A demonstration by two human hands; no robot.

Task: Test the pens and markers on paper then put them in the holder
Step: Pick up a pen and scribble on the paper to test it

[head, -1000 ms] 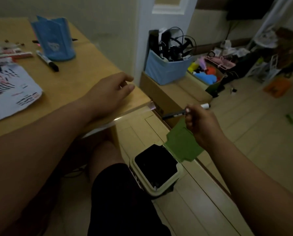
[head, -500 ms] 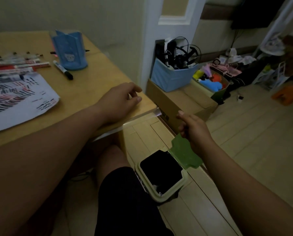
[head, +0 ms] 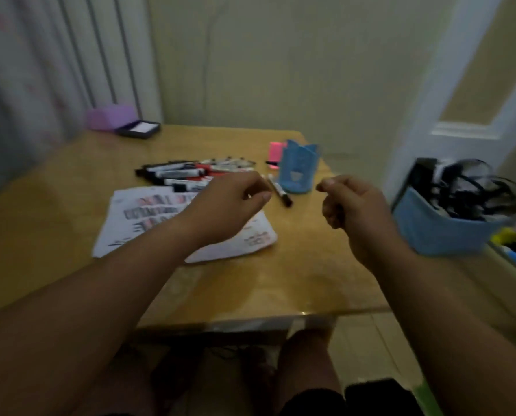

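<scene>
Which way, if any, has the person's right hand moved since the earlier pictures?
Yes. The right hand left the space off the edge of the light wooden table and is now above it, right of the blue plastic pen holder.

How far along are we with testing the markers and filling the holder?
Done: the paper carries many test strokes. In hand: nothing; the left hand and right hand hover empty above the table. To do: a pile of markers lies behind the paper, one black marker beside the blue holder, and no pen shows above its rim.
</scene>
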